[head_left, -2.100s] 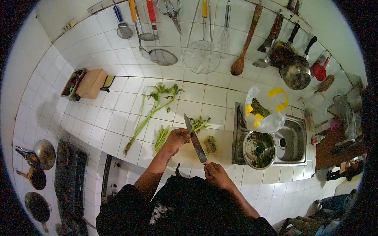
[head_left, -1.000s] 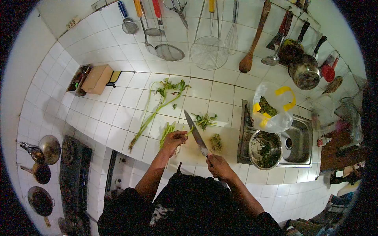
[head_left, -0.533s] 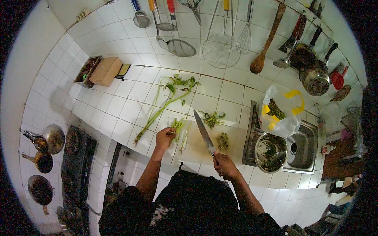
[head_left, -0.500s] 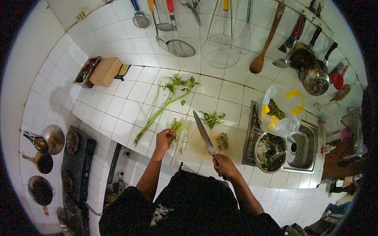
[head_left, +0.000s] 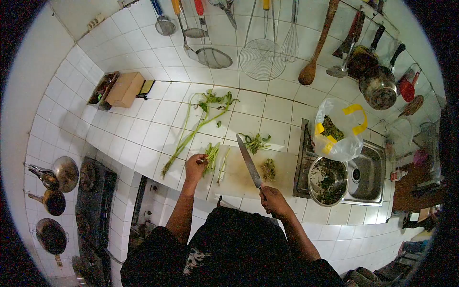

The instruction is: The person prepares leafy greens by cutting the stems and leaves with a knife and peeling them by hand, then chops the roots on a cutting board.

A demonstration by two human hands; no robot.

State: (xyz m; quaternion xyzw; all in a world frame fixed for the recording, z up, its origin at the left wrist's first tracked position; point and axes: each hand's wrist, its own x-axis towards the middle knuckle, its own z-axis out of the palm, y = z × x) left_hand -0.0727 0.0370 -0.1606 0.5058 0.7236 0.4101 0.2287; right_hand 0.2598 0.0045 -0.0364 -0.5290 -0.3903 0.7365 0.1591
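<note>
My right hand [head_left: 275, 200] is wrapped round the handle of a large knife [head_left: 248, 161], its blade slanting up and left over the cutting board [head_left: 239, 178]. At the left side of the board my left hand [head_left: 196, 167] has its fingers pinched beside cut green stems [head_left: 211, 158]; what they hold is too small to name. A thin pale stalk [head_left: 223, 165] lies just right of the stems. Leafy trimmings [head_left: 256, 142] rest at the board's upper edge, and a chopped heap [head_left: 268, 170] sits on its right part. Long leafy stalks [head_left: 191, 134] lie on the tiles behind my left hand.
A steel bowl [head_left: 328, 182] with chopped greens stands by the sink [head_left: 366, 174], below a plastic bag [head_left: 340, 129] of greens. A cardboard box [head_left: 124, 89] is at the back left. Utensils and pans hang on the wall; a stove [head_left: 95, 205] is at left.
My left hand has shifted slightly left, away from the cut stems. The knife stays in my right hand, nearly in place. The whole view has shifted a little.
</note>
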